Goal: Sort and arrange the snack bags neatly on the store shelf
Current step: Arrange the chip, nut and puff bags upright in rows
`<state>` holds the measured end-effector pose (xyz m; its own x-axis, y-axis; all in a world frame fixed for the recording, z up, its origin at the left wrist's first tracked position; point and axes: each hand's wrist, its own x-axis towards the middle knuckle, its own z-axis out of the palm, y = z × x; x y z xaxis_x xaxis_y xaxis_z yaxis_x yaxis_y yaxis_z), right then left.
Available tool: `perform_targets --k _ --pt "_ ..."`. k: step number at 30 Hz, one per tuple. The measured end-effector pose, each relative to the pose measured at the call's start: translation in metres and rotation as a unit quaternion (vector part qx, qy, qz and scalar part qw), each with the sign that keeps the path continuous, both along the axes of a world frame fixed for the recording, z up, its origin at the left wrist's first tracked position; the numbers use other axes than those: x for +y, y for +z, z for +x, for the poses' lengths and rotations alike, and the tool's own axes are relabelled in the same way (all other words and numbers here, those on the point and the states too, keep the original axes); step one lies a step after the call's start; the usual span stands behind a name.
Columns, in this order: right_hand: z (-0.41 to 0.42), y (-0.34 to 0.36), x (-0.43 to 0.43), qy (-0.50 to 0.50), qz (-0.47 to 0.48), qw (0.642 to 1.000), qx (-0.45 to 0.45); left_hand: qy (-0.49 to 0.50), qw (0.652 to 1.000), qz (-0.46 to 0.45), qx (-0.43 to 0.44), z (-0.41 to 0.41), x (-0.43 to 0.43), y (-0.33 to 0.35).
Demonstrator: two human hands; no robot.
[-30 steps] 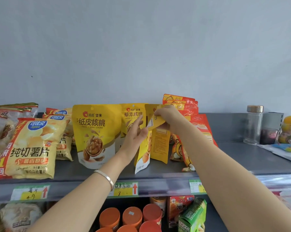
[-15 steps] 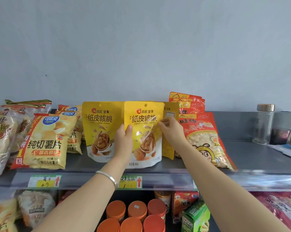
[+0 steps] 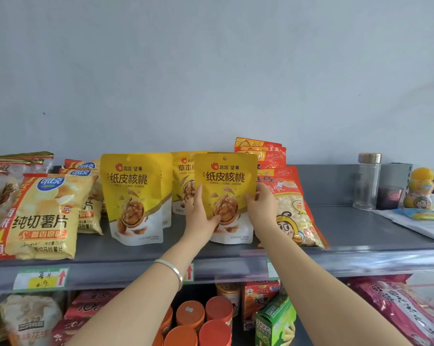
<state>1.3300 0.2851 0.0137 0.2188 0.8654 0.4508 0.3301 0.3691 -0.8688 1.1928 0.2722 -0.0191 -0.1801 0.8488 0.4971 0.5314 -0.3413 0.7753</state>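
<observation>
— What sort of place was shown?
— A shop: grey metal shelving was stocked with yellow foil walnut pouches, and handwritten green-and-yellow price tags were set along its front edge.

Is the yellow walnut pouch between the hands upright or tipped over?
Upright: the walnut pouch stands front-facing, base on the shelf, left hand and right hand gripping its sides.

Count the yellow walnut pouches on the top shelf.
3 for sure: left pouch standing; front pouch gripped by left hand and right hand; rear pouch half hidden behind it. An edge behind the left pouch may be a fourth.
</observation>
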Motion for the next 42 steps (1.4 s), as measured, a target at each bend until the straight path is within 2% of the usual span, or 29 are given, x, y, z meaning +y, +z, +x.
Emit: perform_targets --k 3,5,8,11,14,16,18,23,26,29,32,34,39,42 --pt "0.000 -0.001 -0.003 -0.008 0.033 0.999 0.004 0.004 1.000 -0.014 0.000 0.004 0.004 -0.004" --pt "-0.003 -0.002 -0.006 -0.073 0.084 0.992 -0.064 0.021 1.000 -0.003 -0.002 0.003 0.003 -0.005" --pt "-0.012 -0.004 -0.014 -0.168 0.173 0.949 -0.205 0.045 0.998 0.031 0.015 -0.005 -0.003 -0.003" --pt "-0.027 -0.007 -0.018 -0.226 0.274 0.899 -0.256 0.054 0.994 0.081 0.046 -0.018 -0.013 0.001" --pt "-0.045 -0.009 -0.018 -0.175 0.350 0.876 -0.281 0.060 0.987 0.122 0.088 -0.034 -0.023 0.005" --pt "-0.060 -0.012 -0.017 -0.120 0.364 0.874 -0.300 0.064 0.981 0.154 0.101 -0.046 -0.031 0.008" --pt "-0.077 -0.016 -0.016 -0.070 0.336 0.888 -0.305 0.080 0.974 0.184 0.109 -0.061 -0.039 0.009" --pt "-0.120 -0.023 -0.006 0.051 0.195 0.944 -0.260 0.174 0.945 0.253 0.114 -0.111 -0.051 0.009" --pt "-0.141 -0.025 0.001 0.107 0.140 0.963 -0.204 0.224 0.941 0.239 0.085 -0.143 -0.047 0.007" --pt "-0.155 -0.025 0.007 0.161 0.088 0.971 -0.156 0.192 0.965 0.179 0.003 -0.165 -0.037 0.004" --pt "-0.165 -0.023 0.013 0.216 0.051 0.974 -0.051 0.144 0.980 0.112 -0.085 -0.183 -0.023 0.001" --pt "-0.169 -0.025 0.022 0.244 0.031 0.969 -0.036 0.106 0.984 0.074 -0.123 -0.191 -0.014 -0.001" --pt "-0.178 -0.035 0.044 0.352 -0.047 0.934 0.035 0.005 0.970 -0.029 -0.241 -0.204 0.014 -0.007" --pt "-0.182 -0.033 0.052 0.343 -0.050 0.937 0.048 -0.022 0.959 -0.039 -0.281 -0.211 0.028 -0.009"
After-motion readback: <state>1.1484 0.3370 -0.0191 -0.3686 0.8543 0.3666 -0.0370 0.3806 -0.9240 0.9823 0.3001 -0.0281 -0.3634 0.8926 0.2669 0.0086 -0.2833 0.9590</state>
